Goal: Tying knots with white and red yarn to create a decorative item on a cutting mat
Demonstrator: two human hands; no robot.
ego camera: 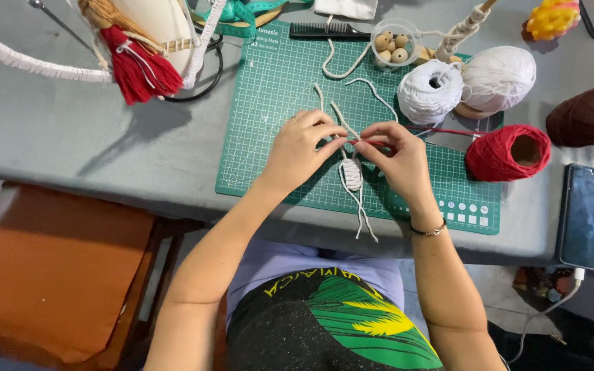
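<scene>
Both hands worked over the green cutting mat [269,89]: my left hand [300,148] pinched the cream cord bundle [352,175] at its upper end, while my right hand [397,154] gripped a red yarn strand [448,130] against it. Judged by the lower section already knotted, the red wrapping appeared barely begun, with loose cord tails remaining above. Beyond lay the red yarn ball [507,152], two white balls [431,91] and a phone [586,214].

A grey table [104,148] carries a green cutting mat [276,82], a brown yarn ball [586,115] and a phone [586,216].
</scene>
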